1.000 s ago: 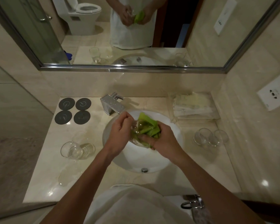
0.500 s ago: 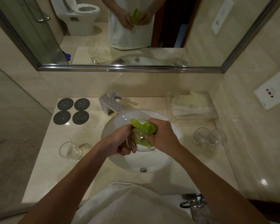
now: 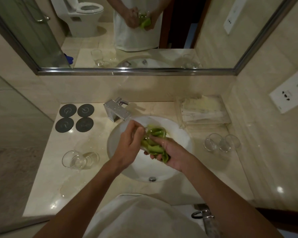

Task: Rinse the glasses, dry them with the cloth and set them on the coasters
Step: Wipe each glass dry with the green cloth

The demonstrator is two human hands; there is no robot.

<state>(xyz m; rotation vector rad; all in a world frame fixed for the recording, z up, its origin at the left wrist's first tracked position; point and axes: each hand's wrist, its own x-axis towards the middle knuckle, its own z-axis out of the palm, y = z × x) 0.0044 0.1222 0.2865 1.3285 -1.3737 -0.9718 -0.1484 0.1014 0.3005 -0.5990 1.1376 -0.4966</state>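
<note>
- Glass under work: clear, held above the white sink basin, tilted, with the green cloth stuffed into it and trailing out at the lower end.
- Left hand: fingers curled round the left side of the glass, gripping it.
- Right hand: fingers closed on the cloth, pressing it into the glass; the two hands are close together over the basin.
- Two glasses stand on the counter left of the basin, touching or just beside each other.
- Two further glasses stand right of the basin, side by side.
- Four dark round coasters lie in a two-by-two block at the back left of the counter; nothing stands on them.
- Chrome tap sits behind the basin; whether water runs cannot be determined.
- Clear tray of folded white items at the back right.
- Mirror above reflects the hands, cloth and counter glasses.
</note>
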